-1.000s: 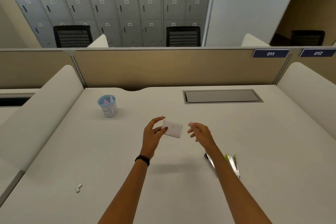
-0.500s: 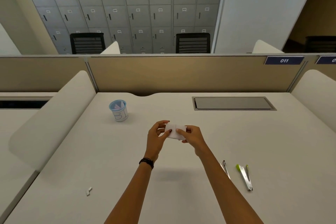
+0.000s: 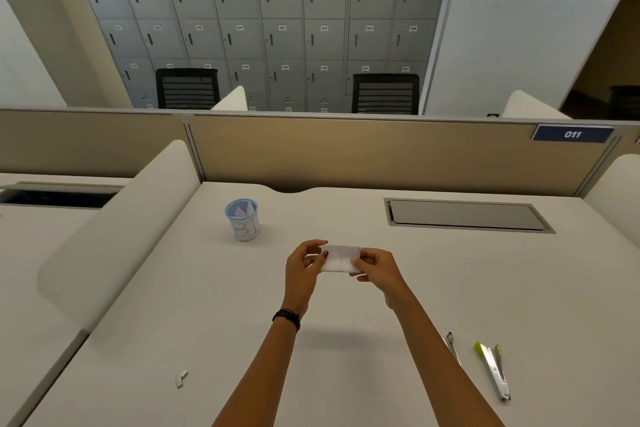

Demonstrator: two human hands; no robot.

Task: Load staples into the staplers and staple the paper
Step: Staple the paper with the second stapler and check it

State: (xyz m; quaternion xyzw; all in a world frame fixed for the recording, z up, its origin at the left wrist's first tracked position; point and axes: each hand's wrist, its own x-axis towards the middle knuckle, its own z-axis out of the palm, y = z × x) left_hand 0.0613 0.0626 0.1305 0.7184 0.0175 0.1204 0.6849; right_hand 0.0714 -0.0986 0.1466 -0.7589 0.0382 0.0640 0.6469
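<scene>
A small folded white paper [image 3: 338, 257] is held above the middle of the desk. My left hand [image 3: 304, 269] pinches its left end and my right hand [image 3: 377, 269] pinches its right end. A green stapler [image 3: 493, 369] lies opened out flat on the desk at the lower right. A second, dark stapler [image 3: 452, 345] lies just left of it, partly hidden behind my right forearm. A short strip of staples [image 3: 181, 378] lies on the desk at the lower left.
A blue-rimmed paper cup [image 3: 243, 220] with folded paper inside stands at the back left of the white desk [image 3: 346, 340]. A grey cable hatch [image 3: 467, 216] is set in the desk at the back right. Padded dividers stand on both sides.
My right hand has come in from beside the paper and taken hold of its right end. The camera has tilted and shifted, so the desk things sit lower in view.
</scene>
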